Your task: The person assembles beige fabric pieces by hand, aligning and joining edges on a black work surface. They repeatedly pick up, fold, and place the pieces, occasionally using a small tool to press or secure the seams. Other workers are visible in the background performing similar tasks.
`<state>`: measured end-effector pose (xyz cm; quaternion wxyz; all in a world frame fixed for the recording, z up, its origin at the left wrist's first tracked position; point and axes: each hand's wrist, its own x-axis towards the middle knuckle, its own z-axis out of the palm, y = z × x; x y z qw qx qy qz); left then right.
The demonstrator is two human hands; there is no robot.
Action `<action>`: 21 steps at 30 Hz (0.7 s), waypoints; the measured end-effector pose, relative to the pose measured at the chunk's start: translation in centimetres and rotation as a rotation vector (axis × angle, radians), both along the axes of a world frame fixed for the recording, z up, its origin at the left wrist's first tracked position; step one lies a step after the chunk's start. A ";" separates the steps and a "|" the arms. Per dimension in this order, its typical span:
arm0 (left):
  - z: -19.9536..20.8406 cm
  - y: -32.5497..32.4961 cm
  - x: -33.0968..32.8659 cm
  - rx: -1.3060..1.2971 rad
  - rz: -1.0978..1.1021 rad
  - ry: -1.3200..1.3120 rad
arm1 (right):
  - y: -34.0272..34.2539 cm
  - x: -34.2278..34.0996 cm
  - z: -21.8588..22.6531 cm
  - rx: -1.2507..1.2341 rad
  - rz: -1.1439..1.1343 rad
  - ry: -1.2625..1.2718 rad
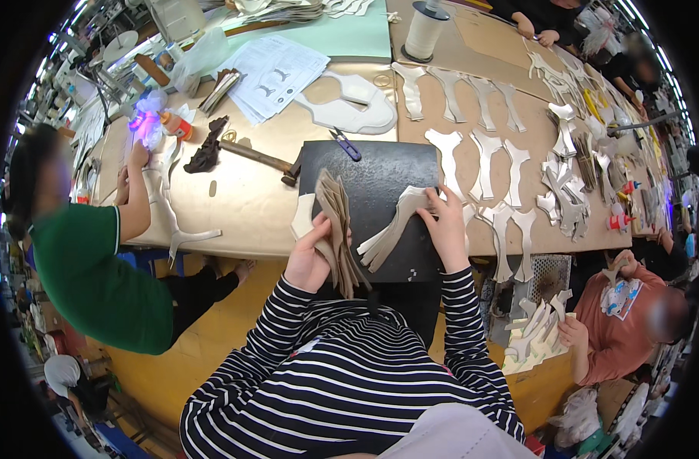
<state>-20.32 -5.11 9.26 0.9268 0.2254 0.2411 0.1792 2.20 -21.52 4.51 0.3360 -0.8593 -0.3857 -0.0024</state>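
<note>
My left hand [310,260] is closed round an upright bundle of curved, greyish-brown cut pieces [334,218], held just over the left part of a black board [372,164]. A paler cut piece [303,218] shows beside that bundle, against the fingers. On the right, my right hand [446,229] pinches the upper end of a second, fanned stack of beige cut pieces [395,228], whose lower ends spread out above the board. Whether that stack rests on the board I cannot tell. Purple thread snips [346,144] lie at the board's far edge.
Left of the board lie a hammer [258,158] and a dark crumpled cloth [208,145]. Printed sheets [269,73], a large white cut part [349,107] and a thread spool [426,32] stand farther back. Rows of white cut pieces [483,164] cover the right. Co-workers [105,283] sit on both sides.
</note>
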 end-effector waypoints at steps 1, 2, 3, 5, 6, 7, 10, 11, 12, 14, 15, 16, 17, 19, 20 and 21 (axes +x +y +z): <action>0.0 -0.1 -0.2 -0.012 0.015 0.009 | -0.1 -0.2 -0.3 0.030 -0.003 -0.027; 0.1 -0.1 -0.2 -0.020 0.027 0.003 | -0.2 -0.3 -0.4 0.043 -0.008 -0.036; 0.3 -0.1 -0.2 -0.026 0.036 -0.003 | -0.3 -0.3 -0.1 0.082 -0.021 -0.062; 0.7 -0.1 0.1 0.028 0.002 0.034 | -0.5 -0.7 1.0 0.139 -0.014 0.043; 0.9 0.3 0.6 0.079 -0.021 0.043 | -0.3 -0.5 1.8 0.188 0.007 0.160; 1.2 0.3 0.9 0.122 -0.033 0.059 | -0.5 -0.7 2.7 0.227 0.034 0.293; 2.0 -0.4 1.7 0.309 -0.043 0.089 | -1.4 -2.1 5.8 0.429 0.044 0.737; 2.1 -0.9 2.1 0.377 -0.047 0.114 | -1.9 -2.7 6.8 0.494 -0.008 0.927; 2.3 -1.3 2.3 0.391 -0.059 0.073 | -2.0 -3.4 7.7 0.549 -0.010 0.899; 2.3 -2.3 3.1 0.450 -0.040 0.067 | -2.3 -5.1 9.2 0.573 -0.086 0.843; 2.3 -2.7 3.4 0.483 -0.025 0.055 | -2.3 -5.8 9.9 0.608 -0.085 0.803; 2.2 -3.0 3.8 0.450 0.005 0.047 | -2.5 -6.6 10.6 0.666 -0.119 0.776; 2.2 -3.3 4.1 0.455 0.023 0.075 | -2.9 -7.1 11.3 0.759 -0.109 0.870; 2.3 -3.8 4.7 0.471 0.062 0.118 | -3.5 -8.0 12.2 0.966 -0.023 1.054; 2.3 -4.2 5.0 0.471 0.095 0.110 | -3.3 -8.4 12.1 1.045 0.051 1.144; 2.4 -4.6 5.3 0.459 0.108 0.093 | -2.9 -9.0 11.7 1.031 -0.001 1.188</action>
